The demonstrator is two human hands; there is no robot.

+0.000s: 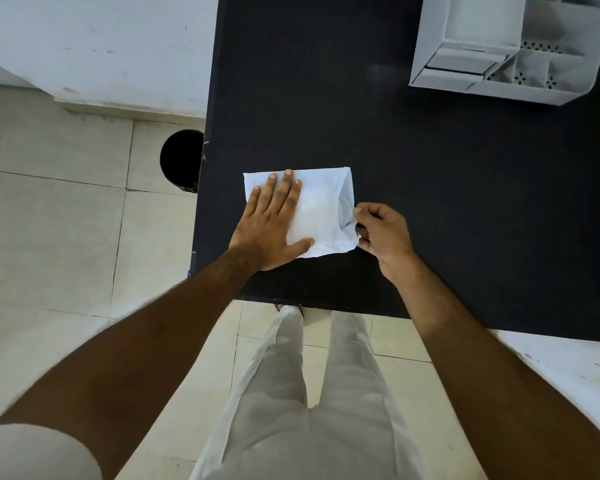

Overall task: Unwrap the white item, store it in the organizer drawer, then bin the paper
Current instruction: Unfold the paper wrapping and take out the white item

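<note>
A white paper-wrapped packet (321, 209) lies flat on the black table (430, 168), near its front left corner. My left hand (272, 223) rests palm-down on the packet's left half, fingers spread. My right hand (381, 233) pinches the folded paper flap at the packet's right edge between thumb and fingers. The item inside the wrap is hidden. The white organizer (513, 46) stands at the table's far right; its drawer is pulled out toward me.
A black round bin (181, 161) stands on the tiled floor just left of the table's edge. A white wall runs behind the bin. My legs in light trousers are below the table's front edge.
</note>
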